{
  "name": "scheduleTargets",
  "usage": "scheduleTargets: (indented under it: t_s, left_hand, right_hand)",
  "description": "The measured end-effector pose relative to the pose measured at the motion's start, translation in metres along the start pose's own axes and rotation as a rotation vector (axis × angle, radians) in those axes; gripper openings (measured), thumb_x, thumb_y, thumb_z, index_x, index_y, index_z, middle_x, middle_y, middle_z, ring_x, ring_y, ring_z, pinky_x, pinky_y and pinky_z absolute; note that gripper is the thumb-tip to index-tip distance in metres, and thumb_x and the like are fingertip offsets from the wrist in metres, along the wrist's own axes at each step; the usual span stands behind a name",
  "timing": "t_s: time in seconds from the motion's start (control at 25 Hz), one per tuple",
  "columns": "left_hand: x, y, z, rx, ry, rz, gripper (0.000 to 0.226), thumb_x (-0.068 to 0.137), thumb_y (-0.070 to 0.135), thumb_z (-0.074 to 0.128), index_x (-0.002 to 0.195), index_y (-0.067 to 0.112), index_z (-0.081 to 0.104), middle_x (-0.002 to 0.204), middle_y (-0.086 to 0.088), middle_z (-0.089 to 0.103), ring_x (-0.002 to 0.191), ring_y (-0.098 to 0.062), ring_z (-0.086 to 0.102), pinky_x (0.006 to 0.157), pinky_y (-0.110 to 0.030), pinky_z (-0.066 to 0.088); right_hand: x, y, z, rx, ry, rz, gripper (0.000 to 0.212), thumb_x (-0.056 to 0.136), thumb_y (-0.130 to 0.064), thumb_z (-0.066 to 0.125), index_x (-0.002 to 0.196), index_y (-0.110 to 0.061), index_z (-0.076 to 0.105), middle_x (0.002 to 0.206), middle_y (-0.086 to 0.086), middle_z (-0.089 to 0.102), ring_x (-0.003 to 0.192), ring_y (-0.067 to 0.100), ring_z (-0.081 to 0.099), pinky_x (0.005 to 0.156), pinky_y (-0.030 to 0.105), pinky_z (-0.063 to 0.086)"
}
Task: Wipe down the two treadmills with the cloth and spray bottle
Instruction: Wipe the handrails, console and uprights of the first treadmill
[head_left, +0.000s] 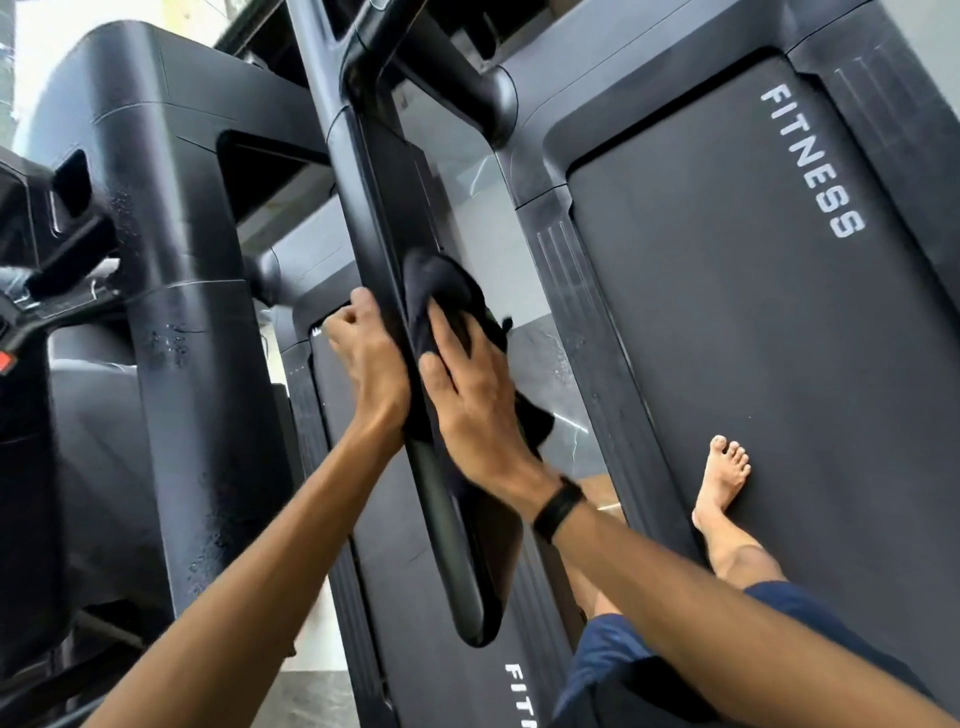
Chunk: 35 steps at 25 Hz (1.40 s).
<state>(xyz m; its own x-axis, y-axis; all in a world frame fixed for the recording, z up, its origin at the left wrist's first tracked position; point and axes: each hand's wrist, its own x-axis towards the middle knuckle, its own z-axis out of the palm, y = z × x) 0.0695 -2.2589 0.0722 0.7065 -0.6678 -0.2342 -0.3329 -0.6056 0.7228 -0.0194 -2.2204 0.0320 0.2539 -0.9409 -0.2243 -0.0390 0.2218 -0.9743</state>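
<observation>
We press the dark cloth (441, 306) against the treadmill handrail (415, 364) with our right hand (467, 395), fingers curled over it, while our left hand (366, 353) grips the handrail just beside it.

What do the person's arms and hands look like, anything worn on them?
Both forearms are bare, with no sleeves or gloves in view. The right hand has a slim black band around its wrist, like a fitness tracker or watch. The left hand and its wrist carry nothing: no band, and no rings that can be made out.
</observation>
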Motion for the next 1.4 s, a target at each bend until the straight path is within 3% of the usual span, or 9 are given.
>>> scheduleTargets:
  t_s: [0.24, 0.44, 0.6, 0.76, 0.92, 1.08, 1.16, 1.28, 1.4]
  left_hand:
    - [-0.004, 0.008, 0.013, 0.026, -0.051, 0.107, 0.037, 0.105, 0.047, 0.03, 0.128, 0.019, 0.035, 0.1, 0.002, 0.053, 0.085, -0.005, 0.053, 0.08, -0.022, 0.045]
    - [0.002, 0.0, 0.01, 0.103, -0.072, 0.254, 0.052, 0.102, 0.047, 0.031, 0.148, 0.022, 0.029, 0.145, -0.016, 0.044, 0.136, -0.029, 0.043, 0.114, -0.05, 0.035]
    - [0.005, -0.007, 0.01, 0.074, -0.083, 0.295, 0.049, 0.106, 0.037, 0.031, 0.154, 0.025, 0.026, 0.159, 0.006, 0.03, 0.145, -0.004, 0.028, 0.122, -0.038, 0.024]
    - [0.013, -0.013, 0.011, 0.047, -0.081, 0.321, 0.057, 0.1, 0.045, 0.033, 0.154, 0.026, 0.027, 0.158, 0.005, 0.032, 0.145, -0.006, 0.03, 0.121, -0.039, 0.026]
    - [0.008, -0.005, 0.009, 0.143, -0.108, 0.362, 0.057, 0.099, 0.043, 0.03, 0.154, 0.028, 0.025, 0.155, 0.012, 0.031, 0.141, -0.004, 0.031, 0.117, -0.028, 0.026]
    - [0.052, 0.042, 0.015, 0.125, 0.016, 0.226, 0.041, 0.08, 0.029, 0.037, 0.118, 0.015, 0.043, 0.113, 0.0, 0.043, 0.1, -0.018, 0.048, 0.088, -0.032, 0.041]
    - [0.095, 0.068, 0.028, 0.042, -0.003, 0.238, 0.048, 0.08, 0.021, 0.038, 0.126, 0.012, 0.044, 0.12, -0.001, 0.042, 0.111, -0.023, 0.046, 0.094, -0.024, 0.04]
    - [0.137, 0.071, 0.043, -0.026, -0.112, 0.306, 0.066, 0.081, 0.028, 0.036, 0.147, 0.022, 0.037, 0.146, 0.001, 0.041, 0.137, -0.02, 0.039, 0.118, -0.039, 0.029]
    - [0.141, 0.066, 0.041, -0.042, -0.186, 0.339, 0.068, 0.092, 0.045, 0.033, 0.155, 0.02, 0.024, 0.162, 0.002, 0.024, 0.149, -0.011, 0.022, 0.124, -0.039, 0.016]
  right_hand:
    - [0.125, 0.038, 0.01, 0.315, -0.162, 0.183, 0.061, 0.102, -0.053, 0.04, 0.157, -0.033, 0.02, 0.164, 0.003, 0.022, 0.15, 0.02, 0.021, 0.123, 0.04, 0.016]
    - [0.08, 0.06, 0.007, 0.45, -0.186, 0.456, 0.058, 0.102, -0.054, 0.038, 0.149, -0.021, 0.043, 0.148, 0.006, 0.051, 0.138, 0.023, 0.046, 0.117, 0.038, 0.033]
    - [0.015, 0.014, 0.005, 0.205, 0.091, 0.143, 0.054, 0.1, -0.045, 0.038, 0.15, -0.025, 0.041, 0.151, 0.005, 0.045, 0.138, 0.013, 0.038, 0.112, 0.021, 0.025]
    - [0.112, -0.015, 0.013, 0.101, -0.016, -0.115, 0.063, 0.094, -0.056, 0.031, 0.154, -0.035, 0.031, 0.163, 0.005, 0.026, 0.148, 0.025, 0.025, 0.119, 0.042, 0.019]
    - [0.2, 0.001, 0.014, 0.278, -0.087, 0.043, 0.061, 0.102, -0.054, 0.036, 0.157, -0.031, 0.023, 0.166, 0.003, 0.018, 0.152, 0.022, 0.016, 0.124, 0.044, 0.013]
    - [0.174, 0.021, 0.001, 0.407, -0.227, 0.274, 0.06, 0.106, -0.048, 0.03, 0.159, -0.025, 0.014, 0.163, 0.001, 0.024, 0.151, 0.02, 0.021, 0.121, 0.032, 0.013]
    - [0.13, 0.03, 0.0, 0.352, -0.164, 0.316, 0.058, 0.107, -0.045, 0.031, 0.158, -0.019, 0.019, 0.161, 0.005, 0.03, 0.148, 0.019, 0.027, 0.119, 0.027, 0.016]
    - [0.076, 0.018, 0.003, 0.309, -0.042, 0.075, 0.056, 0.102, -0.046, 0.032, 0.154, -0.025, 0.031, 0.155, -0.008, 0.035, 0.139, -0.006, 0.03, 0.118, 0.017, 0.018]
    - [0.135, -0.006, 0.011, 0.179, -0.052, -0.069, 0.059, 0.099, -0.051, 0.025, 0.155, -0.031, 0.028, 0.163, -0.002, 0.024, 0.15, 0.011, 0.02, 0.123, 0.03, 0.013]
